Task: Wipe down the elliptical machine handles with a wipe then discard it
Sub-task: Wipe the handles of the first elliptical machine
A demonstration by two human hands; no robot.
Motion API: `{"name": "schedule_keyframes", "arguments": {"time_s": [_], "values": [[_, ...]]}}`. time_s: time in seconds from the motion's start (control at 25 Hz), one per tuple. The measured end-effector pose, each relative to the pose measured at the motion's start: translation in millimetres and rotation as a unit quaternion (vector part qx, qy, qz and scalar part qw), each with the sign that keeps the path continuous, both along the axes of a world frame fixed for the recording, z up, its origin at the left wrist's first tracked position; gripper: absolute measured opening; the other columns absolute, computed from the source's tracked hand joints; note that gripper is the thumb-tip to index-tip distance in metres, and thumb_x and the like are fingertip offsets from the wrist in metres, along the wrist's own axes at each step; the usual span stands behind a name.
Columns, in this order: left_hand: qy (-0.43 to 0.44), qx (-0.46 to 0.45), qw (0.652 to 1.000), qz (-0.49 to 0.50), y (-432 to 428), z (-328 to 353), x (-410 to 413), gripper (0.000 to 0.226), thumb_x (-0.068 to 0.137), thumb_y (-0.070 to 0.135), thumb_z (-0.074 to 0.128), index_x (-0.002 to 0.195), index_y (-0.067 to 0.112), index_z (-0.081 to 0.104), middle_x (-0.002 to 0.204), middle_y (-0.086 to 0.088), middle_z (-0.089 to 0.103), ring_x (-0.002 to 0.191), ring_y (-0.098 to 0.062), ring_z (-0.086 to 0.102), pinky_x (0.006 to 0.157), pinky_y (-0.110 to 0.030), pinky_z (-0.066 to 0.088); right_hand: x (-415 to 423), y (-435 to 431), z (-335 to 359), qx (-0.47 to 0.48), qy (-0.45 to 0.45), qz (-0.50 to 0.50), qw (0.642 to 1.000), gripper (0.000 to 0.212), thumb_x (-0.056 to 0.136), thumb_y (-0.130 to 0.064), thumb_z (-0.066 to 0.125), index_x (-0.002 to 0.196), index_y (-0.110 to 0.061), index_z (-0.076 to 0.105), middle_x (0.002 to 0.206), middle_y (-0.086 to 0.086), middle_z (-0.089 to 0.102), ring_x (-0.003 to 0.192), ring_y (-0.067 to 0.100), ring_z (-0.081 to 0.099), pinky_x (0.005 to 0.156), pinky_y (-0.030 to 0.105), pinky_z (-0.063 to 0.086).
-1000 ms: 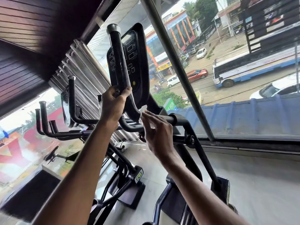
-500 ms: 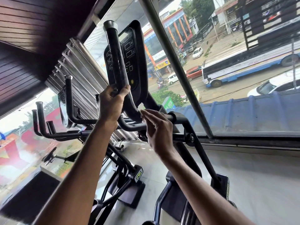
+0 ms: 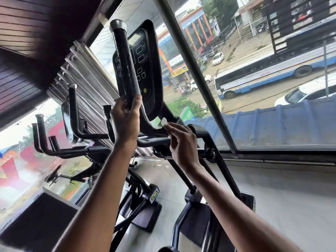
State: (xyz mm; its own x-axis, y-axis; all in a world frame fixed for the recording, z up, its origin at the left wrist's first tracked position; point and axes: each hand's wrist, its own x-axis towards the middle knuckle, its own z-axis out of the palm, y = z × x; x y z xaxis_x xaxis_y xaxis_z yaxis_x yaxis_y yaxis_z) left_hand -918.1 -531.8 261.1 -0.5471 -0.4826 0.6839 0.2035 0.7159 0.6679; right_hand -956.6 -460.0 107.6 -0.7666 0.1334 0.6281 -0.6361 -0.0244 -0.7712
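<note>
1. Head view: the left hand was wrapped tight around the lower stretch of the upright handle, which crossed in front of the console of the elliptical machine.
2. The right hand pinched a small white wipe at its fingertips. It pressed the wipe to the bend at the handle's foot, just beneath the console's bottom edge.
3. Over the last second little had changed. The left hand kept the same grip and the right stayed at the bend, with slightly more of the wipe showing. The view tilted, and the bus outside rolled on.
4. Judged from this, wiping was still working that bend. The shaft above, any other handle and discarding the wipe all remained.
</note>
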Motion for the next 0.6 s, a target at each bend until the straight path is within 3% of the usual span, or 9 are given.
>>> {"name": "schedule_keyframes", "arguments": {"time_s": [0.12,0.2,0.28,0.44,0.6], "values": [[0.014,-0.016,1.0,0.016,1,-4,-2,0.023,0.096,0.026,0.07,0.104,0.005,0.073,0.081,0.004,0.067,0.065,0.009,0.057,0.064,-0.011,0.044,-3,0,-11,0.007,0.036,0.019,0.999,0.035,0.091,0.003,0.065,0.121,-0.013,0.073,0.122,0.002,0.072,0.111,0.013,0.064,0.099,0.024,0.051],[0.018,-0.022,0.999,0.03,1,-5,-3,0.022,0.096,0.027,0.069,0.1,0.006,0.073,0.076,0.006,0.065,0.062,0.008,0.055,0.062,-0.012,0.042,-24,0,-18,0.019,-0.037,0.009,0.999,0.033,0.09,0.003,0.067,0.118,-0.013,0.075,0.12,0.001,0.073,0.109,0.017,0.067,0.098,0.033,0.055],[0.025,-0.035,0.998,0.045,2,-7,-5,0.019,0.095,0.03,0.068,0.094,0.01,0.071,0.071,0.011,0.062,0.06,0.006,0.054,0.061,-0.017,0.043,-27,-2,-11,0.016,-0.065,0.004,0.998,0.03,0.089,0.002,0.068,0.112,-0.015,0.077,0.116,-0.001,0.074,0.105,0.015,0.069,0.096,0.033,0.055],[0.047,-0.035,0.997,0.056,1,-11,-9,0.021,0.092,0.035,0.066,0.086,0.015,0.069,0.063,0.012,0.063,0.06,-0.003,0.058,0.065,-0.032,0.05,-8,-1,7,0.009,0.094,0.044,0.995,0.031,0.09,0.004,0.067,0.113,-0.014,0.077,0.115,-0.002,0.074,0.105,0.013,0.065,0.096,0.02,0.05],[0.056,-0.039,0.995,0.073,0,-15,-11,0.023,0.089,0.047,0.063,0.08,0.025,0.067,0.068,0.01,0.063,0.063,-0.009,0.057,0.066,-0.036,0.049,-49,2,-15,0.058,0.03,0.038,0.997,0.038,0.083,0.01,0.067,0.111,-0.014,0.078,0.113,0.0,0.075,0.104,0.017,0.066,0.094,0.034,0.055]]}}
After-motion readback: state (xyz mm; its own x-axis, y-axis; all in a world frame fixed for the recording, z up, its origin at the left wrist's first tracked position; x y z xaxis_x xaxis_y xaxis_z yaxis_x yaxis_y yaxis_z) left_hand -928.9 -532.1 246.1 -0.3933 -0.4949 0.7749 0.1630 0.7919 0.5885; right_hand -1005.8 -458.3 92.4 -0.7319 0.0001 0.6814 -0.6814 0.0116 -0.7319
